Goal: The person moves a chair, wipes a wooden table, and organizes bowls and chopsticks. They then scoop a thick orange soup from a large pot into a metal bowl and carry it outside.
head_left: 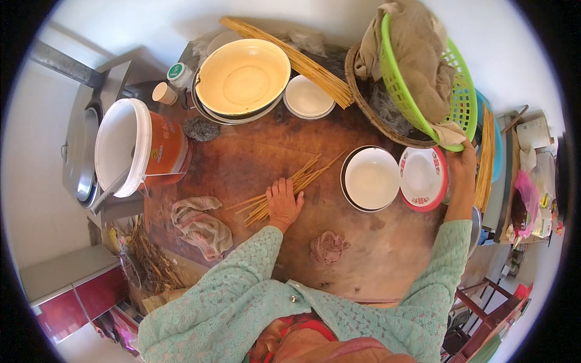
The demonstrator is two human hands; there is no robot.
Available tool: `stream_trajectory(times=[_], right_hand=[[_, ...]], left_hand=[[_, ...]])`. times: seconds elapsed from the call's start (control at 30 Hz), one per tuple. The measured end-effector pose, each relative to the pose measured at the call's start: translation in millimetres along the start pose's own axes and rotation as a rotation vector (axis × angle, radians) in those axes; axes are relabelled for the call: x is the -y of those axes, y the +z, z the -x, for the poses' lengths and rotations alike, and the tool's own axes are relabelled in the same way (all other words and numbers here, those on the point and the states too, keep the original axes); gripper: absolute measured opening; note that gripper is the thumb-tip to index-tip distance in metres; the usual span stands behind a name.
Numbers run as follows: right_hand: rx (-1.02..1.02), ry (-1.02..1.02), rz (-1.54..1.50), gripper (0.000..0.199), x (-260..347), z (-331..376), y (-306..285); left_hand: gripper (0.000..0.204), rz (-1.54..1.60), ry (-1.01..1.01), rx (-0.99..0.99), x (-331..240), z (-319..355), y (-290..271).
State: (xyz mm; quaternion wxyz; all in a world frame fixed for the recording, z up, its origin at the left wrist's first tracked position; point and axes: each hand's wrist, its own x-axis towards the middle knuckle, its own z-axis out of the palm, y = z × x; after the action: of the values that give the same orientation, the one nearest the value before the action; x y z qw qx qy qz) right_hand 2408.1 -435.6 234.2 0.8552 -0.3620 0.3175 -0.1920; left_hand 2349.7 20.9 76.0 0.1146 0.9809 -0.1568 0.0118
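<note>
On the brown wooden table, a loose bunch of thin wooden chopsticks [259, 207] lies under my left hand [283, 204]. The fingers curl over the bunch, and its ends fan out on both sides. My right hand [463, 162] grips the lower rim of a green plastic basket [463, 97], which is tilted up on its side. A grey-brown cloth [417, 66] hangs inside it, one corner lying over the rim by my fingers. Behind the basket's near edge stands a round woven basket [357, 91] with clear plastic in it.
White bowls [374, 179] and a red-rimmed bowl [422, 177] stand near my right forearm. Far back are a big cream basin [243, 75], small bowls [309, 95] and long sticks [296, 60]. An orange bucket [166, 148], a rag [203, 227] and a crumpled pink cloth [328, 247] also sit around.
</note>
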Motion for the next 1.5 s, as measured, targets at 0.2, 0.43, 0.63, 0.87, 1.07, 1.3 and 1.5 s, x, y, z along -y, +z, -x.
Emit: stream_trajectory(times=[0.2,0.43,0.63,0.87,1.07,1.3,1.5], right_hand=[[0.074,-0.195,-0.026,0.037,36.7,31.4,-29.7],[0.077,-0.292,-0.042,0.031,72.4,122.6,-37.6],[0.192,-0.334,-0.146,0.029,95.4,221.5,-72.7],[-0.181,-0.525,-0.085,0.022,63.3,358.0,-27.7],[0.012,-0.473,-0.079,0.028,74.8,428.3,-128.7],[-0.369,-0.594,-0.004,0.033,67.7,524.5,-193.9],[-0.203,-0.627,-0.257,0.032,39.6,566.0,-267.7]], left_hand=[[0.05,0.014,0.009,0.014,1.1,0.6,-4.7],[0.051,0.038,0.031,0.008,4.0,1.6,-2.4],[0.05,0.051,0.045,-0.014,-3.3,4.2,0.3],[0.049,-0.006,0.026,-0.055,0.4,6.9,6.0],[0.053,-0.081,0.029,-0.103,-1.3,7.6,3.1],[0.048,-0.084,0.096,-0.084,-5.0,8.1,-5.4],[0.034,-0.091,0.122,-0.12,2.0,7.5,-3.5]])
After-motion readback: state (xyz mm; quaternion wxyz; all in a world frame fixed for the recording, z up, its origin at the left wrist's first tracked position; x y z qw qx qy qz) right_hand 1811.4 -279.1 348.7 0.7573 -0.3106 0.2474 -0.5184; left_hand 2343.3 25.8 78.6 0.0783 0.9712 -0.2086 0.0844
